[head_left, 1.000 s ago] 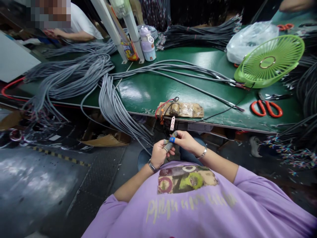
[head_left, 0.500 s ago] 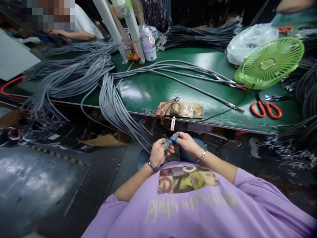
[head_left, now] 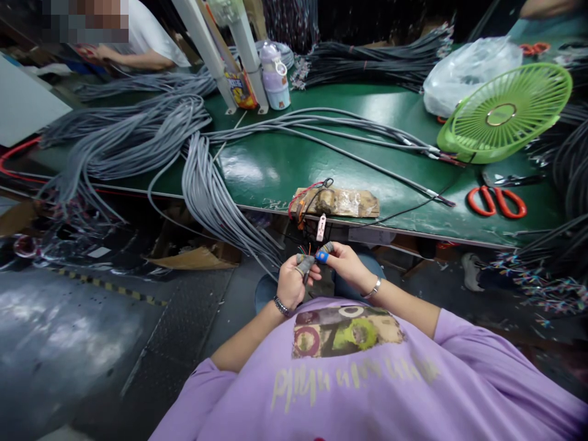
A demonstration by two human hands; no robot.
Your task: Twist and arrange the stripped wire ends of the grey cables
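Observation:
My left hand point(head_left: 294, 278), with grey wraps on its thumb and finger, is closed on the end of a cable just off the table's front edge. Thin coloured wires point(head_left: 307, 250) fan out above its fingertips. Close beside it, my right hand point(head_left: 342, 263) pinches at the same wires; a blue band covers one fingertip and a grey wrap another. What lies between the fingertips is too small to make out clearly. A thick bundle of grey cables point(head_left: 214, 190) hangs over the table edge down toward my left hand.
On the green table point(head_left: 367, 165) lie a taped wooden block point(head_left: 353, 203), red-handled scissors point(head_left: 498, 201), a green fan point(head_left: 505, 113), a plastic bag point(head_left: 473, 73) and a lilac bottle point(head_left: 274, 76). Black cables point(head_left: 367, 67) lie behind. A person in a white shirt point(head_left: 151, 37) sits at the far left.
The coloured wires now stand up more visibly and spread apart between my hands. Both hands have stayed in nearly the same place, and the view has shifted slightly.

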